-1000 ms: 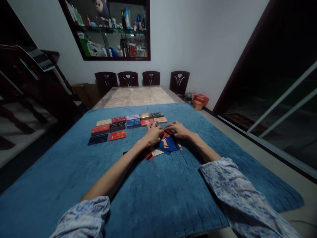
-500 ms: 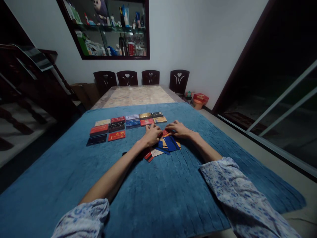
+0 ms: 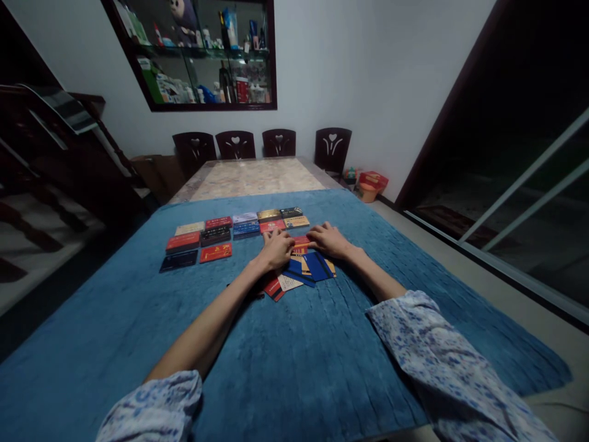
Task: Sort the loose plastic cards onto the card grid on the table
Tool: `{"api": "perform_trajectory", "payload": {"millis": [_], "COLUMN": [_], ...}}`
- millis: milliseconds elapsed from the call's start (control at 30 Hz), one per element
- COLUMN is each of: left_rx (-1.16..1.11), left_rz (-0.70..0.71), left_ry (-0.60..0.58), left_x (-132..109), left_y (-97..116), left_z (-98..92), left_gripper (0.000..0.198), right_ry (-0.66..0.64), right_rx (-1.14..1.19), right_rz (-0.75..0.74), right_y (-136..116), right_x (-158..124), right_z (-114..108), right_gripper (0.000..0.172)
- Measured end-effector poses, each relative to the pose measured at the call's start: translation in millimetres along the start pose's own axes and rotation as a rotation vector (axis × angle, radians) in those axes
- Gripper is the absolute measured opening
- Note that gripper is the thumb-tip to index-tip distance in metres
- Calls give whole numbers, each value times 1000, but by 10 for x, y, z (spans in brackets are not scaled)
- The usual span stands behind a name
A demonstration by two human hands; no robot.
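Note:
Between my hands lies a loose fan of bank cards in blue, red, cream and yellow, with a blue card (image 3: pixel 318 266) on top at the right. A red card (image 3: pixel 301 241) spans the gap at the far side of the fan. My left hand (image 3: pixel 277 249) is closed, its curled fingertips at the left end of that red card. At the card's right end, my right hand (image 3: pixel 329 239) has its fingers bent down onto the edge. A red card with a dark stripe (image 3: pixel 275 288) and a cream card (image 3: pixel 289 282) stick out toward me, partly under my left hand.
Beyond my left hand stand rows of card stacks, including an orange-red stack (image 3: pixel 183 242), a black one (image 3: pixel 216 235) and a blue one (image 3: pixel 246 228). A dark blue card (image 3: pixel 179 261) lies at the left. The blue cloth (image 3: pixel 294 356) covers this end of the table; chairs (image 3: pixel 333 150) stand behind.
My left hand has shifted slightly left, so more of the red card and the blue cards shows. My right hand has barely moved.

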State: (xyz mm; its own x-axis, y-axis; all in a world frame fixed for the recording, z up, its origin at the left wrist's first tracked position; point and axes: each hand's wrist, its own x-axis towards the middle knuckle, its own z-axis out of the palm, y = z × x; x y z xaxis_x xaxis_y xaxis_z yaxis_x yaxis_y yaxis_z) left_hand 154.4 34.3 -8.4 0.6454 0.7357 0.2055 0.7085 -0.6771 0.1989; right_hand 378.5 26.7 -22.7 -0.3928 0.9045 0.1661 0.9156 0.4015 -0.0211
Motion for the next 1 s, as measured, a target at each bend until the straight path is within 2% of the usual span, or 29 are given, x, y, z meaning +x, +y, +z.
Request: {"api": "perform_trajectory", "payload": {"millis": [267, 467, 633, 833, 1000], "left_rx": [5, -30, -22, 8, -10], "left_rz": [-7, -17, 5, -8, -30], "left_ry": [-4, -4, 51, 112, 172], "left_x": [9, 4, -3, -9, -1], "left_y": [-45, -59, -104, -128, -150], "left_z": [-7, -20, -10, -8, -8], "left_gripper": [24, 21, 26, 29, 27], "right_ry": [-40, 24, 99, 222, 280], "right_rx": [34, 55, 107, 178, 209], "right_rz": [-75, -206, -287, -312, -273], "right_y": [83, 138, 168, 179, 178], "right_x": [22, 29, 20, 35, 57], "right_z": [-6, -9, -30, 15, 50], "right_gripper": [45, 45, 43, 33, 21]}}
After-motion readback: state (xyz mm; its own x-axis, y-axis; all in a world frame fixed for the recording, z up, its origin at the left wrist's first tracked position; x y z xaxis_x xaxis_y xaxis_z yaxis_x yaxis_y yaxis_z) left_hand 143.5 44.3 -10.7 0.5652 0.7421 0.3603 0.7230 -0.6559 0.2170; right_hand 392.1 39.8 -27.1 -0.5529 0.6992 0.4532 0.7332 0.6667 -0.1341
